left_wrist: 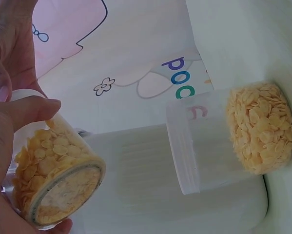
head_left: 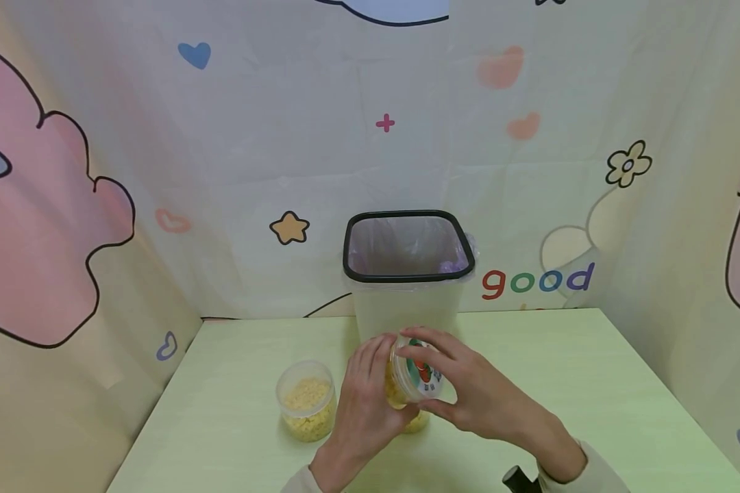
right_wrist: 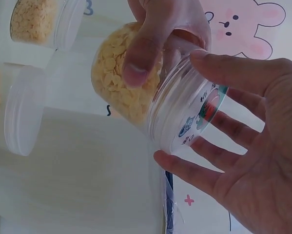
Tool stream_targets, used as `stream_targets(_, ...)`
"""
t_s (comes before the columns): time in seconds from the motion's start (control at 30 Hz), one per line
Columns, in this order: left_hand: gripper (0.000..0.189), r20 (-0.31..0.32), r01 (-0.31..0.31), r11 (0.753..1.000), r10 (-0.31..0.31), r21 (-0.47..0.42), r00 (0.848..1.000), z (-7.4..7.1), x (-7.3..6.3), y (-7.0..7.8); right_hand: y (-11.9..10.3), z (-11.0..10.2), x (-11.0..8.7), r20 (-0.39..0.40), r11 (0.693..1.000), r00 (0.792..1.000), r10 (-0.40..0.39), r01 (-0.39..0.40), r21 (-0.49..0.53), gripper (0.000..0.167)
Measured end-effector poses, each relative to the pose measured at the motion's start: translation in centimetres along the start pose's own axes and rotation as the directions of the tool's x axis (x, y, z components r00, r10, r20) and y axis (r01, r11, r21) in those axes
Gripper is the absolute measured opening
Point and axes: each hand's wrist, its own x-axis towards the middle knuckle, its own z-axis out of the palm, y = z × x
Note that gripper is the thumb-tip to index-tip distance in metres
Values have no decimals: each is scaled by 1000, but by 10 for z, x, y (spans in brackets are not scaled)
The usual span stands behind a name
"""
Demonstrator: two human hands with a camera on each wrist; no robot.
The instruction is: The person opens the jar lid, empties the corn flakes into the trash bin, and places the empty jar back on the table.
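Jar in hands: only left wrist shows base.

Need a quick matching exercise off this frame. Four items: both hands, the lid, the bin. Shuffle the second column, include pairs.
Things
1. Left hand
2. Right hand
3. Lid
4. Bin

Place, colour or state
A. Clear, with a printed label on top
B. Touches the edge of 3
C. Black-rimmed, stands beyond both hands in the head view
D. Grips the body of a jar of yellow flakes

Pairs: 1-D, 2-B, 3-A, 4-C
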Motion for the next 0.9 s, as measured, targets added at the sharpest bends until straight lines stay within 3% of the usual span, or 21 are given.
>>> stream_targets(0.27,100,10,4,1000,-4,-4,1000,-1,0,1,0,0,-2,4,1000,1000,-21,22,-1,86)
stream_targets(0.5,96,11,13,1000,-13,-1,1000,-1,0,1,-7,-3,2,-81,993,990,118,-118,4,80)
stream_targets(0.67,93,2,6,1000,-6,3,1000,0,1,1,-12,3,6,-147,959,949,281,-283,4,77)
stream_targets(0.9,90,-3,0,1000,0,13,1000,1,0,2,-20,11,11,-77,874,873,481,-484,-32,81)
